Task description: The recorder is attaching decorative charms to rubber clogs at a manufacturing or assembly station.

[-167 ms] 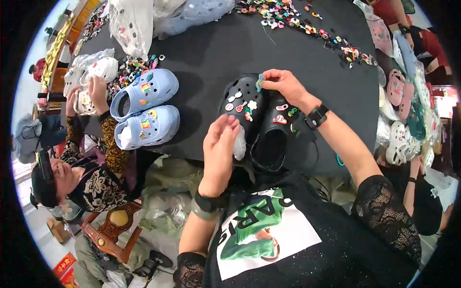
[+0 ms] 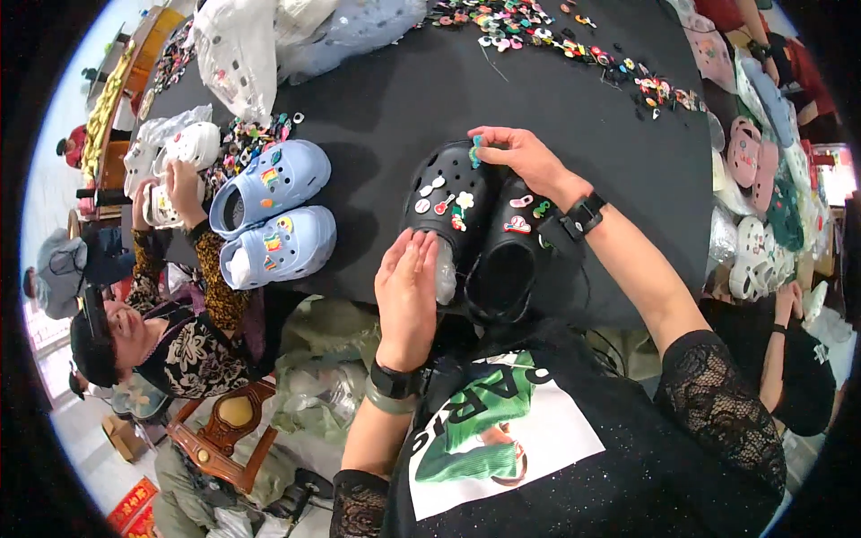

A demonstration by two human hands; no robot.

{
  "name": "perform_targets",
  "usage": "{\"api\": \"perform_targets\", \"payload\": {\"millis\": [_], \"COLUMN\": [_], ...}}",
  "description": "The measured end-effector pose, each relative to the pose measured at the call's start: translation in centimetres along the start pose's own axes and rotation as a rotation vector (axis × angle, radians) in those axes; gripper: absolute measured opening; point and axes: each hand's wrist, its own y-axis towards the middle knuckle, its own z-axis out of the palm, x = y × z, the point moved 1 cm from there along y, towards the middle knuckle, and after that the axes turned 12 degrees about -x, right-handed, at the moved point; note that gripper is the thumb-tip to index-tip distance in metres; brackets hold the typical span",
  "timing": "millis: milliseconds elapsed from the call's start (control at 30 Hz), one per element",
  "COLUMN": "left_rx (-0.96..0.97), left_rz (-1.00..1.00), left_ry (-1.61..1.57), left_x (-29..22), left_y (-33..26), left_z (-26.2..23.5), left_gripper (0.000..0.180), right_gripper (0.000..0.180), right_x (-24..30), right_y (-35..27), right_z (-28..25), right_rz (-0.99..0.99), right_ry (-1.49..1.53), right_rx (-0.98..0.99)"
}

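Our left hand (image 2: 408, 291) lies flat against the black clog's (image 2: 446, 208) heel; our right hand (image 2: 525, 157) pinches a teal charm (image 2: 475, 151) at its toe.

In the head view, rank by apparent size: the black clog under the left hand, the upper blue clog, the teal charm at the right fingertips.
1. Black clog and upper blue clog: they look alike, so no ranking between them; the left hand covers the black clog's heel.
2. Teal charm at the right hand, far smallest.

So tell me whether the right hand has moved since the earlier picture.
No. The right hand sits at the same spot on the toe of the black clogs, fingers pinching a small charm, as before.
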Motion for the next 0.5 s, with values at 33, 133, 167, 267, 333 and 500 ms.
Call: {"api": "perform_targets", "payload": {"millis": [33, 133, 167, 267, 333, 500], "left_rx": [0.005, 0.003, 0.021, 0.111, 0.210, -0.067], "left_rz": [-0.006, -0.136, -0.193, -0.268, -0.205, -0.074], "left_ry": [0.011, 0.080, 0.080, 0.047, 0.052, 0.825], "left_x": [0.3, 1.1, 1.5, 2.0, 1.8, -0.6], "left_y": [0.0, 0.6, 1.2, 3.0, 3.3, 2.4], "left_z": [-0.1, -0.6, -0.6, -0.3, 0.2, 3.9], "left_gripper": [0.041, 0.043, 0.043, 0.034, 0.042, 0.041], "right_gripper": [0.014, 0.015, 0.014, 0.014, 0.012, 0.021], "right_x": [-0.1, -0.7, -0.9, -0.4, -0.7, 1.0], "right_y": [0.1, 1.3, 1.5, 1.6, 1.7, 0.7], "right_z": [-0.4, -1.8, -2.5, -3.5, -3.4, 0.4], "right_rz": [0.122, 0.262, 0.339, 0.429, 0.354, -0.093], "right_ry": [0.078, 0.159, 0.283, 0.486, 0.501, -0.254], "right_rx": [0.077, 0.171, 0.157, 0.145, 0.215, 0.192]}}
